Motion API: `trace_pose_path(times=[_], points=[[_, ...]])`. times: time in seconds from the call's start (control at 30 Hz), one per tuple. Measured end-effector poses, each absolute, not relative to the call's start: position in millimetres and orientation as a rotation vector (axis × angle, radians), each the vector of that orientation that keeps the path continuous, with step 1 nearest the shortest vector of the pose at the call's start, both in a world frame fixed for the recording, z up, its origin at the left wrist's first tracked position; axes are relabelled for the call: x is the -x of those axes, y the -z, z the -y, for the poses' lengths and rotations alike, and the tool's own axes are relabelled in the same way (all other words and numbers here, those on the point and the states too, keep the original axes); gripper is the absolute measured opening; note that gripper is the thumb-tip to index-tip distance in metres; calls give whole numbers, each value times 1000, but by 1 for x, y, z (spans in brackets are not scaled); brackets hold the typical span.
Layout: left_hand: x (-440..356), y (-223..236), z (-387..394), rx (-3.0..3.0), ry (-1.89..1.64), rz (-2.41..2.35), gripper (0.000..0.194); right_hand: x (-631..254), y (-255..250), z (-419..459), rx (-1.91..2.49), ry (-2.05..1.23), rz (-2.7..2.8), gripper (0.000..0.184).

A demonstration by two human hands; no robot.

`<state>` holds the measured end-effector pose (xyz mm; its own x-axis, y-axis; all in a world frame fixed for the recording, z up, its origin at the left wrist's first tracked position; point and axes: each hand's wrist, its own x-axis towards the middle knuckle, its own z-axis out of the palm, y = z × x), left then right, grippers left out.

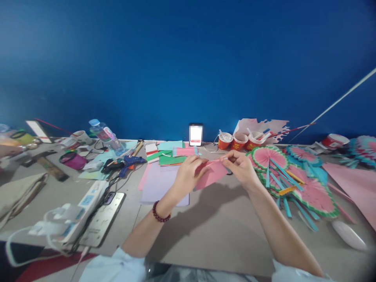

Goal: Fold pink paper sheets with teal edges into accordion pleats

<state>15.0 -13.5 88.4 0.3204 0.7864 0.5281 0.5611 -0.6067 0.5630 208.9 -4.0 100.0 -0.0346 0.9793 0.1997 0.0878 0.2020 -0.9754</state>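
Note:
Both of my hands hold a piece of pink paper [213, 175] up above the table. My left hand [190, 172] grips its left end, fingers closed over the upper edge. At the right end, my right hand [239, 166] pinches the top corner between thumb and fingers. The paper's upper edge looks folded over, though my fingers hide part of it. Lilac paper sheets [160, 184] lie flat to the left of my left hand. To the right of my right hand are paper fans [270, 158] coloured like watermelon slices, with blue strips.
A phone [195, 135] stands against the blue wall. Red paper cups [225, 141] with tools stand at the back right. On the left lie a blue glue gun [129, 162], a power strip [88, 203], another phone [102, 219] and a tilted bottle [107, 135]. A white mouse [349, 235] sits at right.

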Motion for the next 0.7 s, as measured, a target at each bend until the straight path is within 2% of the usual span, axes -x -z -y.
trace_pose_path(times=[0.3, 0.7], points=[[-14, -94, 13, -2054, -1125, -1188, 21, -209, -101, 5, 1123, -1074, 1387, 36], [-14, -94, 13, -2074, -1129, -1210, 21, -206, -101, 6, 1100, -1047, 1380, 36]])
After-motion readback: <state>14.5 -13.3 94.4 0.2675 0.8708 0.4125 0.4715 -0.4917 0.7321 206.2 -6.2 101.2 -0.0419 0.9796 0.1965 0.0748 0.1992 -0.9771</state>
